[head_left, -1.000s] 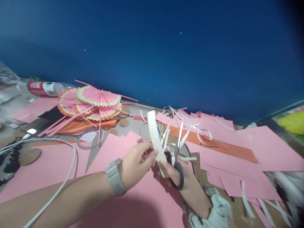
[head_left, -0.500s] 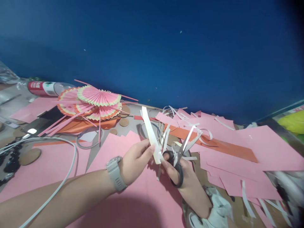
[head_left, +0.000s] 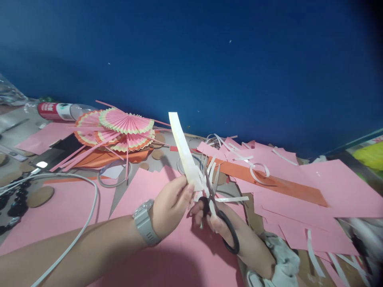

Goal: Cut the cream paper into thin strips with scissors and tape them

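A white paper strip stands upright from my left hand, pinched near its lower end between thumb and fingers. My right hand has its fingers in the black handles of a pair of scissors. The blades point upward and are spread apart, just right of the strip's lower end. Thin white slivers of paper hang around the blades; whether they are still joined to the strip I cannot tell. Beneath both hands lies a large pink paper sheet.
Pink-and-orange folded paper fans and a plastic bottle lie at the back left. A white cable loops over my left forearm. Pink sheets, an orange strip and white offcuts cover the right side. A blue wall rises behind.
The scissors have swung left and more upright, closer to the strip's lower end. My right thumb no longer touches the strip. The strip sits higher and shows more of its face.
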`<state>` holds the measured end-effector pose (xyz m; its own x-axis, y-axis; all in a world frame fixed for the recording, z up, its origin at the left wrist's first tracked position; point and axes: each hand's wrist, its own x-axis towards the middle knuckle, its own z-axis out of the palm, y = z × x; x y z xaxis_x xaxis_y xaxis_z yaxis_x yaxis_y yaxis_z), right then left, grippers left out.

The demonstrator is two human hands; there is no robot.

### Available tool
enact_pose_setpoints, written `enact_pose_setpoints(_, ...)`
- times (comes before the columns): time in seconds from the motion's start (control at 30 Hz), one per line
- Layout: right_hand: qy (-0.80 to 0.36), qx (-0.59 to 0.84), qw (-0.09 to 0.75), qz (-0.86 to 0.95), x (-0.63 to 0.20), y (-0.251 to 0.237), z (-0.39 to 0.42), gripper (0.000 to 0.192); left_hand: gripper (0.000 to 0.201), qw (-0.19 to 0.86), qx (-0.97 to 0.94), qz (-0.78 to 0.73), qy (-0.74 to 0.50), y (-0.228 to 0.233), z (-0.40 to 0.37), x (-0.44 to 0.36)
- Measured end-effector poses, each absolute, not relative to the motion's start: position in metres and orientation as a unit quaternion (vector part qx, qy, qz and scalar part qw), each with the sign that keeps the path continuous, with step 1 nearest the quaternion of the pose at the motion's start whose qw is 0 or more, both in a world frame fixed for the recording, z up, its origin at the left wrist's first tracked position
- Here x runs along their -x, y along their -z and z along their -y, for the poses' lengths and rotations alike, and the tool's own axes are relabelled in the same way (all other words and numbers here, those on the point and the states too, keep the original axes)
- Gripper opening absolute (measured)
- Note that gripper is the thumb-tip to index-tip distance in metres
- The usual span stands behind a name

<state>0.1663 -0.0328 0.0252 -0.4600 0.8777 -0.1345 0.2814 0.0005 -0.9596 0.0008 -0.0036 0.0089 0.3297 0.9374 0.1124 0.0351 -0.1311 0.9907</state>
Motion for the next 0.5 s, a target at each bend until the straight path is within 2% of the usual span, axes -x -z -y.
enact_pose_setpoints(0.23,-0.581,0.429,0.236,0.65,-0.1642,-0.0339,0.0309,0.049,0.025,0.526,-0.617,-0.392,-0.433,-0.0072,0.0051,0.0001)
enact_pose_setpoints(0.5,-0.549,0.441,0.199,0.681,-0.164,-0.0325,0.0305,0.049,0.024,0.562,-0.599,-0.383,-0.422,-0.0106,0.0066,-0.0007)
